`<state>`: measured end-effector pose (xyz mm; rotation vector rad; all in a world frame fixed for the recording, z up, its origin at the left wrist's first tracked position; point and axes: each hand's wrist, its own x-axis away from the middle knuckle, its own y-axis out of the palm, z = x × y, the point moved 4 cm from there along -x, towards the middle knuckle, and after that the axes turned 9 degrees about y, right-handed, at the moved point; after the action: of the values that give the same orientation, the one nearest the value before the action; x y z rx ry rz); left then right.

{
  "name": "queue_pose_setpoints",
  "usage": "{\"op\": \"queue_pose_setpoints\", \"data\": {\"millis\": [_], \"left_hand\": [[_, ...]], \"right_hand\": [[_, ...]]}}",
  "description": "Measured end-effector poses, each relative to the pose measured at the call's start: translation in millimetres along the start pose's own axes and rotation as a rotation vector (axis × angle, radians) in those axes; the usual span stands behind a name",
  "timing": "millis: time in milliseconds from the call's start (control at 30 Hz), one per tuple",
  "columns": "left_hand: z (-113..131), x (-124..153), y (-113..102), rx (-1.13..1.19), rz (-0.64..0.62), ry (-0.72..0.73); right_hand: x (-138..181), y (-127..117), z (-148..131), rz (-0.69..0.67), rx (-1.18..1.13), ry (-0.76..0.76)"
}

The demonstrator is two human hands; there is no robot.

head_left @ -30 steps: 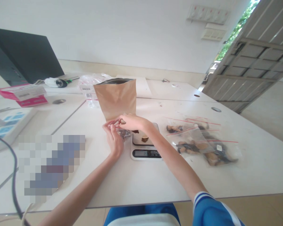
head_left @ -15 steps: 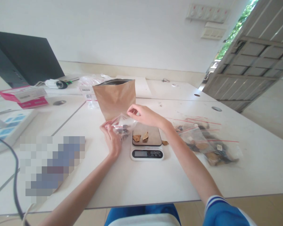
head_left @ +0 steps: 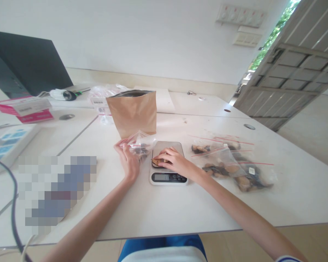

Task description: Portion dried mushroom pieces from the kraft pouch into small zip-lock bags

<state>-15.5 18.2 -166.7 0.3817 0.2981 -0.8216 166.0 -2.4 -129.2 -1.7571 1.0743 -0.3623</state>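
Note:
My left hand (head_left: 128, 160) is closed on the edge of a clear zip bag (head_left: 143, 140), whose mouth gapes upward. Dark dried pieces (head_left: 142, 151) lie inside the bag. My right hand (head_left: 173, 160) reaches over a small kitchen scale (head_left: 168, 179), its fingers curled around brown dried pieces (head_left: 156, 161) on the metal plate. Those fingers partly cover the pieces. The digits on the scale's display are too faint to read. Just behind the bag stands a brown paper pouch (head_left: 133, 112) with its top open.
Several filled zip bags (head_left: 253, 178) lie to the right of the scale. Pink-and-white boxes (head_left: 34, 109), a dark monitor (head_left: 35, 65) and a plastic-wrapped bundle (head_left: 104, 98) stand at the back left. A cable (head_left: 15, 203) runs along the left, near a blurred-out item (head_left: 60, 189).
My right hand has moved down from the bag's mouth to the scale plate and closed around the dried pieces there. My left hand stays at the bag.

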Motion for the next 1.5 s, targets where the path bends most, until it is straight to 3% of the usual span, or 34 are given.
{"op": "queue_pose_setpoints", "data": {"millis": [167, 300, 367, 433, 567, 767, 900, 1000, 1067, 1167, 1267, 1400, 1500], "left_hand": [[0, 1, 1, 0.003, -0.018, -0.003], [5, 5, 2, 0.002, -0.048, 0.002], [10, 7, 3, 0.0, -0.065, 0.014], [14, 9, 2, -0.018, -0.079, 0.036], [20, 11, 1, -0.04, -0.1, 0.097], [21, 10, 1, -0.01, -0.07, 0.096], [21, 8, 0, 0.084, -0.043, 0.047], [24, 7, -1, 0.165, -0.001, -0.016], [30, 7, -3, 0.208, 0.031, -0.02], [44, 16, -4, 0.272, 0.067, 0.025], [60, 38, -1, 0.316, 0.008, 0.012], [76, 68, -2, 0.291, -0.146, -0.028], [82, 69, -18, 0.222, -0.135, 0.05]], "right_hand": [[-4, -10, 6, 0.101, -0.074, -0.022], [-19, -31, 6, 0.318, -0.246, 0.092], [-32, -41, -1, 0.364, -0.344, 0.139], [-46, -45, -14, 0.293, -0.391, 0.133], [-67, -38, -45, 0.001, -0.356, 0.077], [-79, -30, -64, 0.065, -0.161, 0.025], [-68, -32, -64, 0.241, -0.098, -0.032], [-45, -34, -56, 0.464, -0.076, 0.103], [-27, -29, -52, 0.525, -0.117, 0.236], [-5, -15, -53, 0.392, -0.275, 0.392], [8, -5, -66, 0.22, -0.41, 0.398], [19, -19, -81, 0.324, -0.404, 0.2], [29, -30, -77, 0.335, -0.466, 0.146]]}}
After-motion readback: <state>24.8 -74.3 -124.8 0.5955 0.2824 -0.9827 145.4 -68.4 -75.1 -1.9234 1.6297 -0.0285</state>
